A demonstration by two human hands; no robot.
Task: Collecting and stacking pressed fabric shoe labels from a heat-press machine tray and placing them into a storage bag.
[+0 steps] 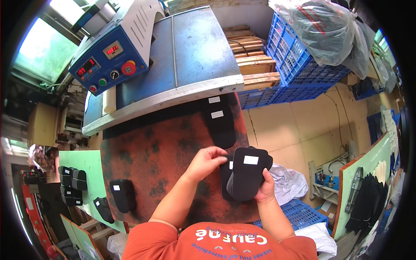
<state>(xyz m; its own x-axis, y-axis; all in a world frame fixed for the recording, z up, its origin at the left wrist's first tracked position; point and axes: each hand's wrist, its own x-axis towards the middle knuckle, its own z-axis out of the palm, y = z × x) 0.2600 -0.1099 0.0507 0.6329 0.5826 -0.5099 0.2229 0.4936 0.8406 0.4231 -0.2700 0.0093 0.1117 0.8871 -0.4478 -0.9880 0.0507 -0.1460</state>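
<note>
Over the right edge of the red-brown worktop (164, 147), my right hand (265, 188) grips a stack of black insoles (247, 180). The front insole carries a white label. More insoles show behind it, spread a little, and one to the left has its own label. My left hand (208, 164) has thumb and forefinger pinched at the upper left edge of that rear insole. Farther up the worktop, a column of overlapping labelled black insoles (221, 130) lies near the machine. Another stack of insoles (122, 195) lies at the left front.
A machine with a blue control box (110, 65) and metal bed (195, 47) stands at the back. Green boards flank me; the left board (91, 160) bears several insole stacks (71, 186). Blue crates (299, 69), plastic bags (331, 34) and stacked wood (255, 65) stand right.
</note>
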